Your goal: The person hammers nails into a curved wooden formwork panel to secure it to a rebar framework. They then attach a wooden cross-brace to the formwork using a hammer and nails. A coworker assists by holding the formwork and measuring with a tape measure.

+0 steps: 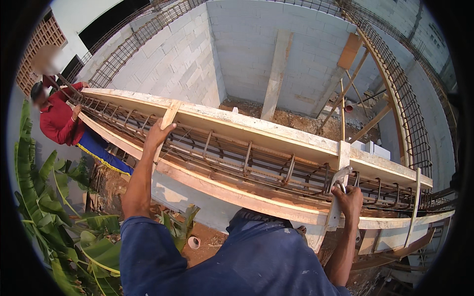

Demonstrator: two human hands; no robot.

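My left hand grips a short wooden cross strip that spans the top of a long plank formwork. In my right hand is a hammer, its metal head up, close to another cross strip farther right. Between the formwork's far board and near board lies a rusty rebar cage with square stirrups. My fingers partly hide the hammer's handle.
A person in a red shirt holds the formwork's far left end. Grey block walls stand beyond. More rebar and timber props are at right. Banana leaves and a pipe end lie below left.
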